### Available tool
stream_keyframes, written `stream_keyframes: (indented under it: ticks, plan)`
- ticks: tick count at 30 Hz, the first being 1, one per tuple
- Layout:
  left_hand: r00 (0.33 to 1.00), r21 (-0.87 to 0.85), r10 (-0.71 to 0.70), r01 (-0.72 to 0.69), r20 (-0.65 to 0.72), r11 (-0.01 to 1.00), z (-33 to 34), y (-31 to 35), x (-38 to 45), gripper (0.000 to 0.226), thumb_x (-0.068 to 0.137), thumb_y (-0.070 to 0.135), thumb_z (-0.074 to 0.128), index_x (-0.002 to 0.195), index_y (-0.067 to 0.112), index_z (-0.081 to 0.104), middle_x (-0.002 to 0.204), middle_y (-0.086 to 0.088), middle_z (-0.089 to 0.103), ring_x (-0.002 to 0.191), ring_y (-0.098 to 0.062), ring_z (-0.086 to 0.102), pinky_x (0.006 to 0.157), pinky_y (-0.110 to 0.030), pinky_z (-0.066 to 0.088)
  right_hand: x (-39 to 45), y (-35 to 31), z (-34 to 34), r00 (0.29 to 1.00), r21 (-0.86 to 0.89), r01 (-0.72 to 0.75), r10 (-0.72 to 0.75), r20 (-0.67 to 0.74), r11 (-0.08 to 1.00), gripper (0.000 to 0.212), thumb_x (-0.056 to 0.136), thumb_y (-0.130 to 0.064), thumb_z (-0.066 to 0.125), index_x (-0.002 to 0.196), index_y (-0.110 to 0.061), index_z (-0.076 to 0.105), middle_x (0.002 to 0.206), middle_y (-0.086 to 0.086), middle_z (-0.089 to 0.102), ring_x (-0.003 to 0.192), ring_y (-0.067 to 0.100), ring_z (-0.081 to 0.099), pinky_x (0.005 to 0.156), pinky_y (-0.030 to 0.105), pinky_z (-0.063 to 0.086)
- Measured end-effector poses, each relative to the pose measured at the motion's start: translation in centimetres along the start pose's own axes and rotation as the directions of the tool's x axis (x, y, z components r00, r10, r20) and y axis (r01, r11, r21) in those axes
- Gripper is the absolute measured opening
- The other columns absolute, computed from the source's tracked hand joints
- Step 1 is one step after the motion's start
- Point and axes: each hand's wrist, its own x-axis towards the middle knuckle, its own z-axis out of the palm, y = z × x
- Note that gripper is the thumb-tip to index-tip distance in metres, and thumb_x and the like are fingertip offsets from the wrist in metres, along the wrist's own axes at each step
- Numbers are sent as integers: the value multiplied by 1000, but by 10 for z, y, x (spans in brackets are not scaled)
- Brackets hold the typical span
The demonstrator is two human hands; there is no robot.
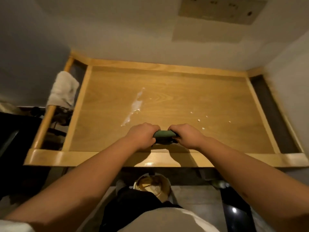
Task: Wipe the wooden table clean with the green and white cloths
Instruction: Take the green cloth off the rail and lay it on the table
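The wooden table (pixel 192 101) fills the middle of the view, with a raised light-wood frame around it. A streak of white liquid (pixel 135 104) lies just left of centre, and a few white crumbs (pixel 199 120) are scattered to the right. The green cloth (pixel 164 133) is bunched up near the front edge. My left hand (pixel 143 135) grips its left end and my right hand (pixel 186 136) grips its right end. The white cloth (pixel 62 90) hangs over the wooden rail at the table's left side.
White walls close in behind and to the right of the table. A dark gap (pixel 272 114) runs along the right side of the frame. Below the front edge sits a round metal bowl (pixel 153 187) with brownish contents. Dark furniture stands at the left.
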Motion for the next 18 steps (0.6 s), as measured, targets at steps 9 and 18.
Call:
stream_keyframes:
  ticks: [9, 18]
  plan:
    - [999, 266, 40, -35, -16, 963, 70, 64, 31, 51, 93, 22, 58, 142, 24, 43, 132, -3, 59, 111, -24, 60, 82, -41, 54, -55, 64, 48, 994, -98, -101, 97, -40, 990, 50, 94, -14, 53, 141, -29, 42, 140, 3, 52, 117, 30, 56, 86, 43, 53]
    - [991, 231, -81, 53, 110, 971, 144, 78, -11, 87, 99, 37, 53, 159, 12, -5, 168, -15, -9, 154, -34, 6, 121, -45, 23, -74, 83, 96, 979, -385, 164, -102, 177, 908, 70, 102, -33, 45, 157, -25, 3, 167, 6, -2, 150, 30, 14, 111, 48, 33]
